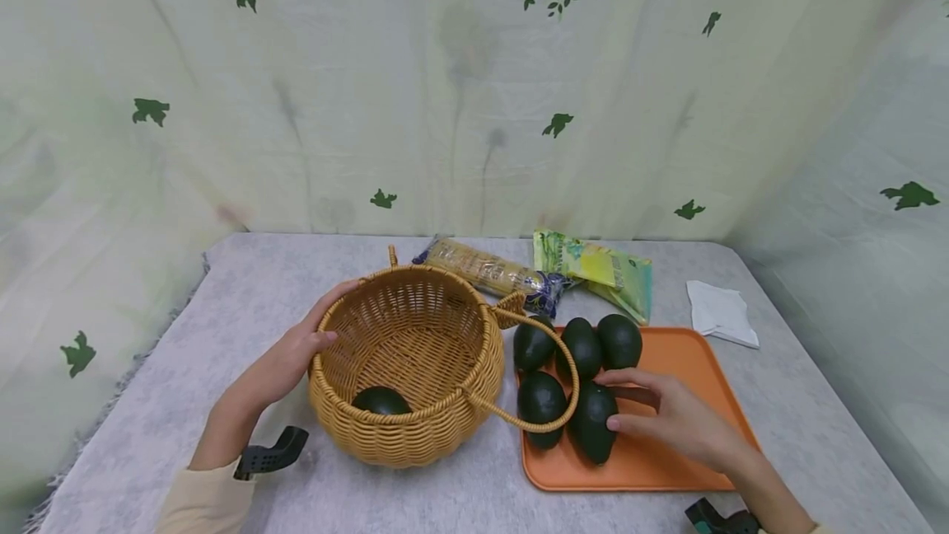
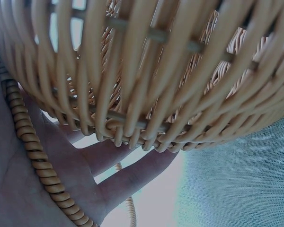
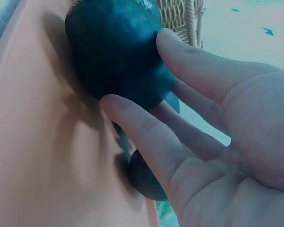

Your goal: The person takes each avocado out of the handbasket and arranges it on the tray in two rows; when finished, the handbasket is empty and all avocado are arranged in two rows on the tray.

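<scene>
A round wicker basket (image 1: 406,437) stands left of centre, one dark green avocado (image 1: 381,400) inside it. My left hand (image 1: 296,353) holds its left side, thumb over the rim and fingers along the outer wall. In the left wrist view, a coiled basket handle (image 2: 40,163) crosses the palm. On the orange tray (image 1: 667,443), my right hand (image 1: 678,419) grips the nearest avocado (image 1: 591,427) between thumb and fingers; the right wrist view shows this avocado (image 3: 118,52) close up. Several other avocados (image 1: 582,348) lie beside it, partly behind the basket's right handle (image 1: 574,369).
Behind the basket lies a clear packet (image 1: 482,266) with blue ends. Green and yellow packets (image 1: 593,262) lie beyond the tray. A white folded tissue (image 1: 721,311) is at the right. The basket's right handle reaches over the tray's left edge. Printed cloth (image 1: 460,105) hangs behind the table.
</scene>
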### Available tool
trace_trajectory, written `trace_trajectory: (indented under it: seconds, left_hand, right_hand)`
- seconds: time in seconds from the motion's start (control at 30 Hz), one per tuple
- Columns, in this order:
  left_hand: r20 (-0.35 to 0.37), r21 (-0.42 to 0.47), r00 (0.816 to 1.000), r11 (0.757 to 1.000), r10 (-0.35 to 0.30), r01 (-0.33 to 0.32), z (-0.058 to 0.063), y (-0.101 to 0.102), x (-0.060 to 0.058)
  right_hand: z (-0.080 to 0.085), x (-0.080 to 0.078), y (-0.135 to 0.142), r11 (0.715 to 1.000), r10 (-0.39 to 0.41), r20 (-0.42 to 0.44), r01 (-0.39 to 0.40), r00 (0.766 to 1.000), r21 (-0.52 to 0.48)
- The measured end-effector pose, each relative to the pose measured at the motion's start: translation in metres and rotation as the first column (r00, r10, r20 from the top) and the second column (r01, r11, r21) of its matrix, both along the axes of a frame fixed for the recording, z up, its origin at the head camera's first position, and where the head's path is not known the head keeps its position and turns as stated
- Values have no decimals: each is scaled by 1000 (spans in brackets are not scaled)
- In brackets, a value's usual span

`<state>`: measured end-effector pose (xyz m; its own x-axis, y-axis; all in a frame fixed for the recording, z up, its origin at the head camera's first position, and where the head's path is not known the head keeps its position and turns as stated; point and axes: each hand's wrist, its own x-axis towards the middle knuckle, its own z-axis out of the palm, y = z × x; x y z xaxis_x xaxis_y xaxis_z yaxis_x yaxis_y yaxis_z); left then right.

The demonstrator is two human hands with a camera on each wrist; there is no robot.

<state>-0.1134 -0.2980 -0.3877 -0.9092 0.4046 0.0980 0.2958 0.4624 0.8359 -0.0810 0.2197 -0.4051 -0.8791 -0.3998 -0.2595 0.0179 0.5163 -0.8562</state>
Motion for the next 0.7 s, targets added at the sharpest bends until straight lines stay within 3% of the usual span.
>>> trace_trajectory:
  seconds: [0.43, 0.7]
  left_hand:
    - [-2, 6, 1000, 1000, -4, 4, -1, -1, -1]
    - [13, 9, 1000, 1000, 1, -1, -1, -1, -1]
  right_hand:
    - [5, 0, 4, 998, 44, -74, -40, 996, 55]
    - [4, -1, 3, 999, 22, -59, -20, 998, 43]
